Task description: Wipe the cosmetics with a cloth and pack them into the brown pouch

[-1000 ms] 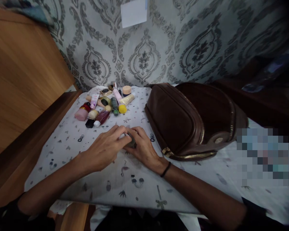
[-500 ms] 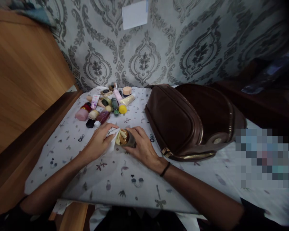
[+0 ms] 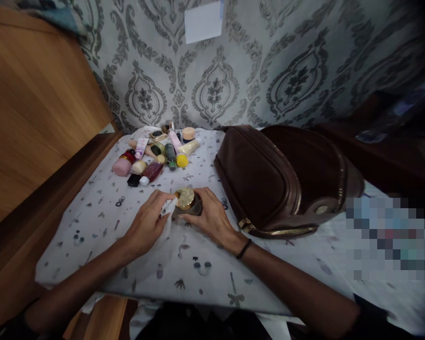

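- The jar was on or just above the desk, its gold lid facing up; it looked glassy, so probably stiff, slippery and fairly heavy (breakable, too), best held around its sides.
- The right hand had its grip curled around the jar's side.
- The left hand pinched a white tissue by the lid.
- Beyond lay a maroon bottle; rightward, a brown bag.

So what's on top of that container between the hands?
A shiny gold top sits on the container. Beside it, the left hand pinches a white cloth or tissue. The right hand covers part of the container's side; its underside and contents are hidden.
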The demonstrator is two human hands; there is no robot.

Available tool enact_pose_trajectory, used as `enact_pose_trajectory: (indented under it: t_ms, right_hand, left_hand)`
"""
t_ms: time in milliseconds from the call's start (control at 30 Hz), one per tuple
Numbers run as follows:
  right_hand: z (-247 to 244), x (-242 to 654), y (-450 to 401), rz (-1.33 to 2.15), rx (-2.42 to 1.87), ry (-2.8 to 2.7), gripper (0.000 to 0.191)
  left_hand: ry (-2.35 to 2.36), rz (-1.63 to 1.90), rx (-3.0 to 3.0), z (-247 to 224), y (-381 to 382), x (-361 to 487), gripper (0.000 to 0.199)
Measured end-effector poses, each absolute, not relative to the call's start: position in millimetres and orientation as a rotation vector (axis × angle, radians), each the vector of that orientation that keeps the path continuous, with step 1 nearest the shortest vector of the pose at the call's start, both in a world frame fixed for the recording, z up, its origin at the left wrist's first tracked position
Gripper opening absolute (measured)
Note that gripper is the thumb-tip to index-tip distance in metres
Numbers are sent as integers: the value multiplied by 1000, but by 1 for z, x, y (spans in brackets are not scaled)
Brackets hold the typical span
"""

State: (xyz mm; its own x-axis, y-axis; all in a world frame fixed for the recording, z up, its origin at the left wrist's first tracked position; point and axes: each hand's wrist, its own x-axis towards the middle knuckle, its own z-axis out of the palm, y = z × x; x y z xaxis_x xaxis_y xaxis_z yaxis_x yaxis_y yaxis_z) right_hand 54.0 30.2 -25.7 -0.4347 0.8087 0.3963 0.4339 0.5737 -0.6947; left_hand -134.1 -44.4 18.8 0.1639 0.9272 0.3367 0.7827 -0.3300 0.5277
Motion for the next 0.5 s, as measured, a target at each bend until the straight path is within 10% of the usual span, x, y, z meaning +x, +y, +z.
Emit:
enact_pose_trajectory:
  t_ms: [500]
  right_hand:
    - [-25, 51, 28, 524, -966, -2220, 30]
  left_hand:
    - [1488, 686, 2728, 28, -30, -115, 51]
